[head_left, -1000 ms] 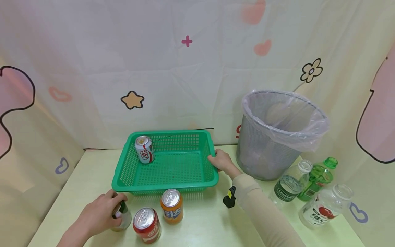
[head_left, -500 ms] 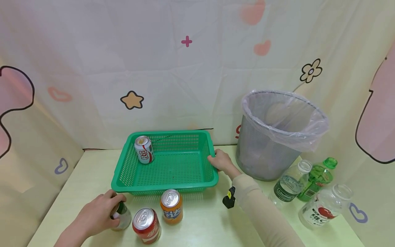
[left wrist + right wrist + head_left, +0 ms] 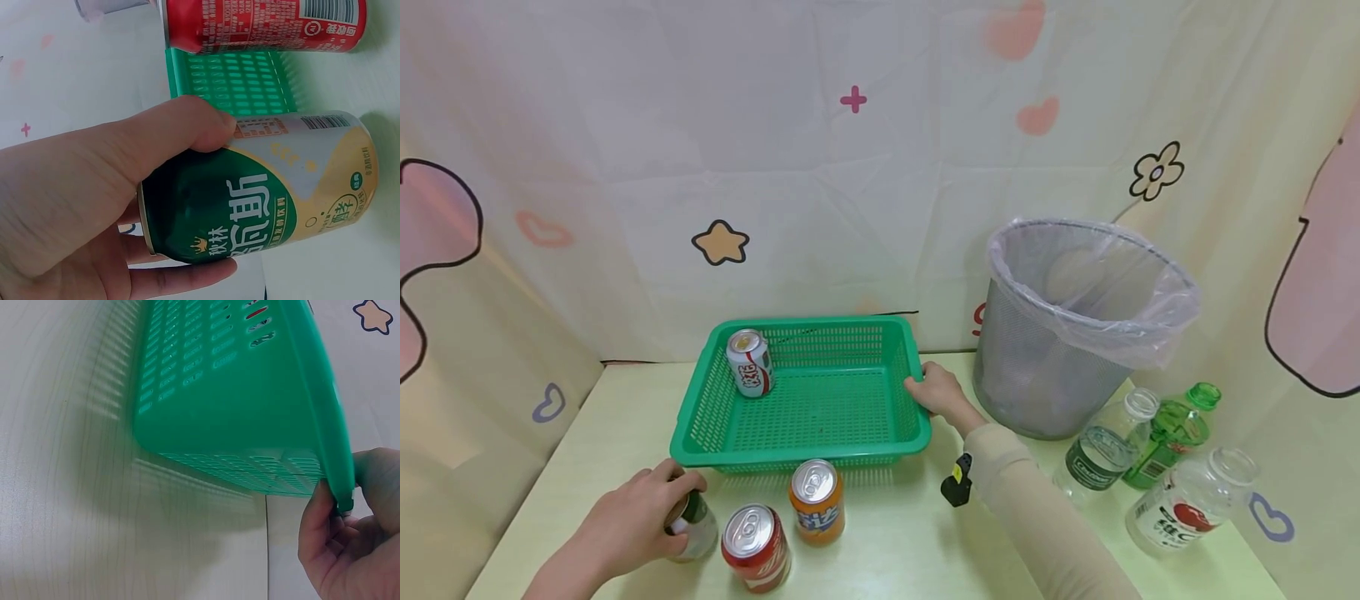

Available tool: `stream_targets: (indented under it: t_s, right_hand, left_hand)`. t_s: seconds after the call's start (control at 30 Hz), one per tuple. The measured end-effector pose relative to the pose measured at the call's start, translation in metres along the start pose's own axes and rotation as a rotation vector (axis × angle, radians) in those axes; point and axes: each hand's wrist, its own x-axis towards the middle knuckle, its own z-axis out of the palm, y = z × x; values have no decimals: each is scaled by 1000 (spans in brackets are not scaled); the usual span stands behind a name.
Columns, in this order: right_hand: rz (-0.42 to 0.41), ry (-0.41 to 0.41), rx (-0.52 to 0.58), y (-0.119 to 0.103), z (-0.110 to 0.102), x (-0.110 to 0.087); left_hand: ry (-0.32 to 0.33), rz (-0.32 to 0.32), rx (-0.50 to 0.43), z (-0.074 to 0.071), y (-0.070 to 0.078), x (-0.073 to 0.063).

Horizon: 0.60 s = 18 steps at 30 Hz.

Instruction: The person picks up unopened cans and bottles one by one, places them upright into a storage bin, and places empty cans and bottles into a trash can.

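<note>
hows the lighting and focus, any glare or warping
Head view: soft light, glare on the silver lid of the red metal can; the round grey mesh bin looks tilted, likely lens distortion; left wrist view: print on the green, silver and gold can looks sharp; right wrist view: the green plastic basket casts slatted shadows on the pale table.

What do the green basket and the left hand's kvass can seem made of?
Green basket: probably molded plastic, semi-gloss; it has slotted walls and a highlight along its rim.

Kvass can: likely aluminum with a printed satin finish; silver sheen suggests metal, exact type unclear.
</note>
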Motion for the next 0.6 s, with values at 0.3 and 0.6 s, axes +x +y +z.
stream_targets:
  t_s: [0.3, 0.6]
  right_hand:
    - [-14, 1, 0, -2, -2, -2]
    - [-19, 0, -4, -3, -3, -2]
  left_hand:
    - [19, 37, 42, -7, 5, -4]
    - [127, 101, 103, -21, 8, -9]
